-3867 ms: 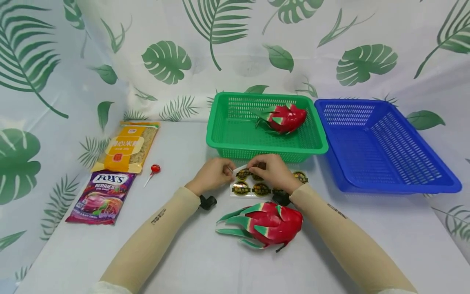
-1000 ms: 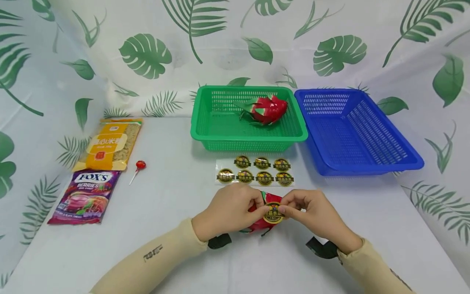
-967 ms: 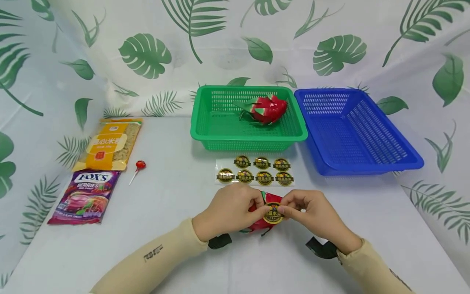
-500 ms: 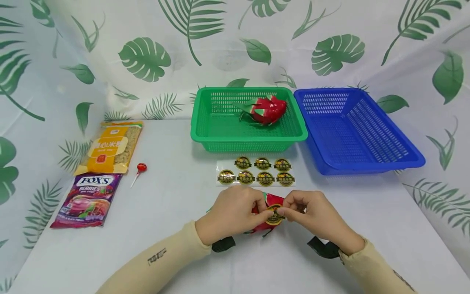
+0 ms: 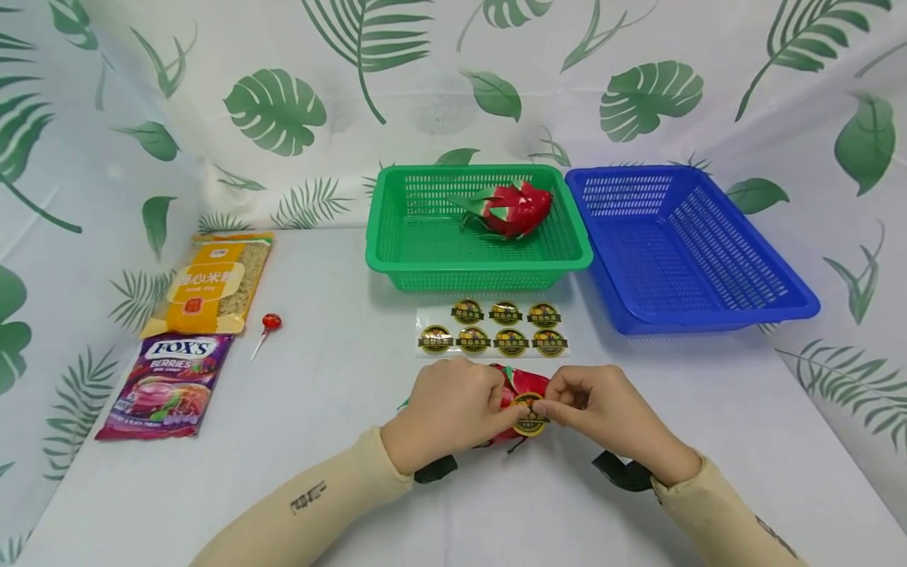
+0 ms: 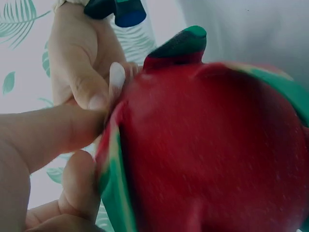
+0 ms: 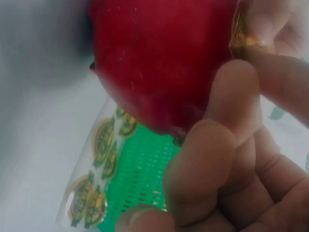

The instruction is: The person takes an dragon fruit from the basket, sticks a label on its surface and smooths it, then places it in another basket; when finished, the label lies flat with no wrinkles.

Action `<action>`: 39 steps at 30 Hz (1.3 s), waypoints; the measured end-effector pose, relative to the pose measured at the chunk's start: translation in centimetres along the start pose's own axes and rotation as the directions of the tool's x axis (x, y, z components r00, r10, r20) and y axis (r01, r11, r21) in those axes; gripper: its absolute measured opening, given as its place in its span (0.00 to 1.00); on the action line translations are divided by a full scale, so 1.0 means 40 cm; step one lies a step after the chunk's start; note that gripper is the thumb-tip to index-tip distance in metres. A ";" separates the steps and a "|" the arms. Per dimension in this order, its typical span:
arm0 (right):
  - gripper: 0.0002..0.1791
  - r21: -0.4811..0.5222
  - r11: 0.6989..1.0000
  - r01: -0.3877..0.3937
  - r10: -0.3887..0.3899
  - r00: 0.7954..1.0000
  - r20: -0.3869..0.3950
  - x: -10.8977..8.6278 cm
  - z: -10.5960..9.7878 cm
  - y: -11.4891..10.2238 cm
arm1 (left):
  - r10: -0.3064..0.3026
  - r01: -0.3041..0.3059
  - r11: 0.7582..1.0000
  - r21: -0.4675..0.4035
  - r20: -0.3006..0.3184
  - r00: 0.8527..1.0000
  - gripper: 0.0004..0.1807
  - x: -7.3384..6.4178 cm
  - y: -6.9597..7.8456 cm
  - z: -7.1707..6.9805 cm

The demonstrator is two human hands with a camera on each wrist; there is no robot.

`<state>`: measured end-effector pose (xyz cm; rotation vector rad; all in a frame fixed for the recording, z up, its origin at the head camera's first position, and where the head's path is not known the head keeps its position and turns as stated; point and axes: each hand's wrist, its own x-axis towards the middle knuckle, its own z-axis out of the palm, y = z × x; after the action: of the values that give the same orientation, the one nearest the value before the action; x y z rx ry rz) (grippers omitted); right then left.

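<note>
A round black-and-gold sticker [image 5: 530, 415] lies against the red side of a dragon fruit [image 5: 524, 381], overlapping it in the head view. My left hand [image 5: 453, 409] has its thumb on the sticker's left edge, fingers curled in beside the fruit and partly hidden. At the opposite edge, my right hand [image 5: 609, 413] pinches the sticker between thumb and forefinger. The left wrist view shows the fruit's red skin [image 6: 203, 145] close up, with both thumbs meeting at its side. In the right wrist view the sticker's gold edge [image 7: 240, 36] stands beside the fruit.
Behind the hands lies a sticker sheet [image 5: 453, 319] with several stickers. A green basket [image 5: 478, 279] holds another dragon fruit [image 5: 520, 211]; a blue basket [image 5: 680, 319] stands to its right. At left are a lollipop [image 5: 271, 323], a yellow food packet [image 5: 205, 287] and a purple FOX'S candy bag [image 5: 166, 386].
Earlier, both hands were at the sticker sheet, the dragon fruit lying in front of them. They then came to the fruit with a sticker; over the last second they shift only slightly.
</note>
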<state>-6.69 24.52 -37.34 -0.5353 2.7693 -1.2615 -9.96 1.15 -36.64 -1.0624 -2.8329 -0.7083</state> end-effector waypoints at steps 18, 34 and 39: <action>0.16 -0.041 0.999 -0.009 0.011 0.999 0.045 0.018 -0.007 0.028 | 0.011 -0.011 0.990 -0.140 0.005 1.000 0.30 0.006 -0.023 0.012; 0.16 0.038 0.992 0.120 -0.124 0.982 0.140 0.006 -0.014 0.063 | -0.007 0.005 0.999 0.049 0.031 1.000 0.32 0.000 -0.015 0.018; 0.19 0.013 0.992 0.127 -0.128 0.980 0.153 0.014 -0.012 0.068 | 0.002 -0.001 0.995 0.102 -0.008 1.000 0.33 -0.005 -0.014 0.026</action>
<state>-8.08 26.33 -38.98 -0.7864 2.6427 -1.1909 -10.05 1.11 -37.81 -1.0433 -2.8264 -0.5590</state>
